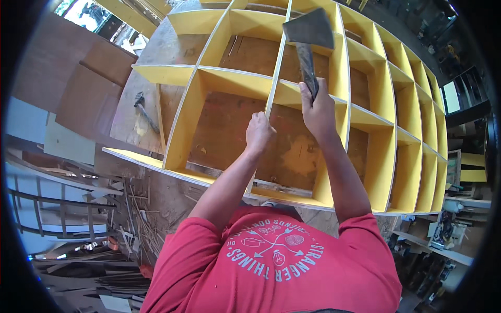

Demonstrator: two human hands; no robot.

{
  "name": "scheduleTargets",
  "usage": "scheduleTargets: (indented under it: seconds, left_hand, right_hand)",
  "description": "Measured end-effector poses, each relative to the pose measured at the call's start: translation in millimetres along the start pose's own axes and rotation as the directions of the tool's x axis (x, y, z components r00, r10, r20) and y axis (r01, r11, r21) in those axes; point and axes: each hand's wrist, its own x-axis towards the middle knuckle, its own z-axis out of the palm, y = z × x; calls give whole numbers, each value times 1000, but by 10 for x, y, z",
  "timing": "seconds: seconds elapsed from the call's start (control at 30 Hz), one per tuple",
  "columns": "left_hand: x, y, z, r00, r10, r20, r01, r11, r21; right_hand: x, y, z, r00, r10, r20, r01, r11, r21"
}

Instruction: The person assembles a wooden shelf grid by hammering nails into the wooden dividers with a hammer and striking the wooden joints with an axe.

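My right hand (319, 113) is closed around the dark handle of a hatchet (311, 31), its broad grey head raised over the yellow grid frame (237, 81). Closed fingers of my left hand (260, 133) grip the top edge of an upright divider board (279, 60) in the grid. That board runs from the near side toward the far side between open square compartments. The hatchet head appears above the divider, to its right; whether it touches the wood I cannot tell.
A hammer (145, 110) lies on the worktable (122, 112) left of the frame. Brown and pale sheets (73, 138) stand at the left. Wood scraps (136, 208) litter the floor at lower left. Shelving with assorted items (443, 229) is at the right.
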Motion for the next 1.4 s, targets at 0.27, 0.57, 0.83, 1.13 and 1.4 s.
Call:
scheduleTargets:
  seconds: [0.27,0.57,0.83,1.13,1.4]
  left_hand:
    - [-44,107,10,999,39,7,-39,999,-10]
    - [22,90,53,998,52,-36,-53,999,-8]
    - [-5,11,65,998,56,-18,-56,998,6]
    - [-34,99,17,997,73,-26,-73,997,4]
    - [4,7,64,998,45,-34,-44,999,23]
  right_hand:
    - [11,877,310,903,306,302,-133,867,-480]
    - [103,439,166,997,58,-41,-62,993,-102]
    - [184,620,228,896,346,279,-185,862,-472]
    - [99,899,384,919,302,254,-158,872,-463]
    - [-40,326,21,995,29,97,-13,987,-159]
